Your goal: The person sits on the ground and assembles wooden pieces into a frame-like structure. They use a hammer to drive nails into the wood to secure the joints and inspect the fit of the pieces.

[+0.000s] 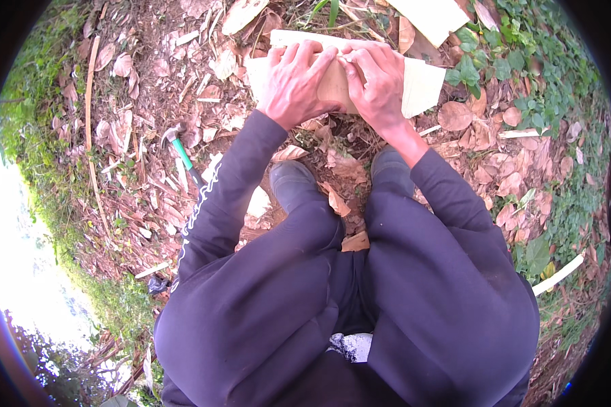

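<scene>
Pale wooden board pieces [422, 87] lie crosswise just beyond my boots, a longer one with an angled right end and a narrower strip along the far edge. My left hand [297, 85] grips the board from its left side, fingers bent over the far part and thumb along the near side. Beside it, my right hand [377, 81] rests on the board with its fingers curled and thumb pressed in. Its fingertips meet my left forefinger near the middle. Whatever sits between those right fingertips is too small and covered to make out.
A hammer [181, 150] with a green and black handle lies left of my left forearm. Another pale board [433, 19] is at the far right. Dry leaves, wood chips and a long thin strip [90, 115] litter the ground. Green plants [506, 61] grow at right.
</scene>
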`<state>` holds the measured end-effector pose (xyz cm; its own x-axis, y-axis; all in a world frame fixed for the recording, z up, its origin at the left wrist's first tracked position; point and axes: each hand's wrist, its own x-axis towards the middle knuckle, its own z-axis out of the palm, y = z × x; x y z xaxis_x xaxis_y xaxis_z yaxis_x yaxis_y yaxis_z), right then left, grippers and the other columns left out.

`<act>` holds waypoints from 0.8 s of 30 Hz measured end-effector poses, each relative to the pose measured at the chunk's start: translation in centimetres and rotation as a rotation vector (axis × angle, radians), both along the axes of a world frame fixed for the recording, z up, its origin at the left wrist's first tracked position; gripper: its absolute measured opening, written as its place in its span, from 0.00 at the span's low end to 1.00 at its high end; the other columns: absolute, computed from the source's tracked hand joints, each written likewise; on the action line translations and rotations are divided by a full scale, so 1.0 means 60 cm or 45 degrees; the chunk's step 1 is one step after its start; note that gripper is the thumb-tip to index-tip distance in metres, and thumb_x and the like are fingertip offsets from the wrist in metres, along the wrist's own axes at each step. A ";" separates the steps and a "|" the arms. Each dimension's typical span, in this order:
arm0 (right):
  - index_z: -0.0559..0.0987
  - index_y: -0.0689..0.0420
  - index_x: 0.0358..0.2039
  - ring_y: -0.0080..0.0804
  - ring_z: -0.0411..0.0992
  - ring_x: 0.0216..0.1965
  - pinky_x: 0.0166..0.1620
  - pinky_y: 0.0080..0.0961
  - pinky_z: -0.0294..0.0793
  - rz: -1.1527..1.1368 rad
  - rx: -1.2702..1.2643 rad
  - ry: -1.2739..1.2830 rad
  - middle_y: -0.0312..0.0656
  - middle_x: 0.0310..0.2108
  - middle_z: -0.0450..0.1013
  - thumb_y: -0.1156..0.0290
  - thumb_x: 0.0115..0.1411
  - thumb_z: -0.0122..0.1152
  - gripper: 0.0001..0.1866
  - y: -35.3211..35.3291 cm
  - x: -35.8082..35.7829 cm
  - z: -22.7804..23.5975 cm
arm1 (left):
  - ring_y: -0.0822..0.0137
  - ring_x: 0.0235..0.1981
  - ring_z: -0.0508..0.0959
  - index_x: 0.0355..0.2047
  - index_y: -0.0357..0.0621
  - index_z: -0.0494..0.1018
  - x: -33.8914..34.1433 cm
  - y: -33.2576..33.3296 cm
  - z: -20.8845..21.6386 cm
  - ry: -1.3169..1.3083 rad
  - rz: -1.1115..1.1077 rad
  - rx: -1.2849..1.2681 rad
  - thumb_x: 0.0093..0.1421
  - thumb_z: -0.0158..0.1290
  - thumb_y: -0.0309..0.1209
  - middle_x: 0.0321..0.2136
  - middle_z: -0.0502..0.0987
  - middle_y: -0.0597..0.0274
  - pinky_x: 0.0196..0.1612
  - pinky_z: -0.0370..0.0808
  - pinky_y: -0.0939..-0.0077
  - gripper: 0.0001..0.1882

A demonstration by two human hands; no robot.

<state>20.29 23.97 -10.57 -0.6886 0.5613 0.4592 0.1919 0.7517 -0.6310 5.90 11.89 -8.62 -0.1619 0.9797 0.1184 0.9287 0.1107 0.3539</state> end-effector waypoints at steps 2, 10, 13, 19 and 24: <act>0.80 0.53 0.36 0.34 0.74 0.44 0.49 0.35 0.64 0.000 0.030 -0.028 0.33 0.38 0.78 0.70 0.59 0.65 0.05 -0.001 -0.001 0.003 | 0.54 0.51 0.74 0.60 0.46 0.70 -0.003 0.001 -0.002 0.022 -0.008 0.004 0.35 0.71 0.65 0.51 0.73 0.56 0.54 0.63 0.52 0.55; 0.80 0.52 0.36 0.33 0.74 0.42 0.49 0.35 0.64 -0.089 0.044 -0.063 0.33 0.36 0.78 0.69 0.60 0.64 0.04 -0.004 -0.007 -0.006 | 0.51 0.60 0.68 0.65 0.44 0.65 -0.001 -0.011 0.000 0.007 -0.074 0.066 0.36 0.70 0.65 0.57 0.70 0.54 0.62 0.59 0.44 0.60; 0.80 0.53 0.35 0.34 0.74 0.42 0.49 0.35 0.64 -0.095 0.009 -0.055 0.34 0.35 0.78 0.69 0.60 0.65 0.04 -0.006 -0.007 -0.002 | 0.50 0.65 0.64 0.67 0.43 0.62 0.007 -0.018 -0.013 0.017 -0.074 0.082 0.36 0.70 0.65 0.61 0.68 0.52 0.66 0.56 0.42 0.63; 0.80 0.54 0.35 0.34 0.74 0.42 0.50 0.35 0.64 -0.099 0.015 -0.055 0.35 0.34 0.78 0.69 0.60 0.65 0.05 -0.004 -0.009 -0.007 | 0.48 0.65 0.64 0.67 0.39 0.62 0.014 -0.022 -0.032 -0.005 -0.027 0.091 0.34 0.71 0.60 0.61 0.67 0.49 0.68 0.54 0.41 0.62; 0.80 0.54 0.36 0.35 0.74 0.42 0.51 0.35 0.64 -0.114 0.000 -0.064 0.35 0.34 0.78 0.69 0.61 0.65 0.05 -0.005 -0.011 -0.005 | 0.48 0.63 0.67 0.65 0.37 0.63 0.018 -0.019 -0.029 0.008 -0.016 0.107 0.33 0.71 0.59 0.59 0.68 0.48 0.68 0.54 0.41 0.62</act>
<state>19.65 23.66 -10.90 -0.6580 0.6214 0.4255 0.2897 0.7304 -0.6186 6.98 10.73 -10.39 -0.1491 0.9681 0.2013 0.9320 0.0695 0.3556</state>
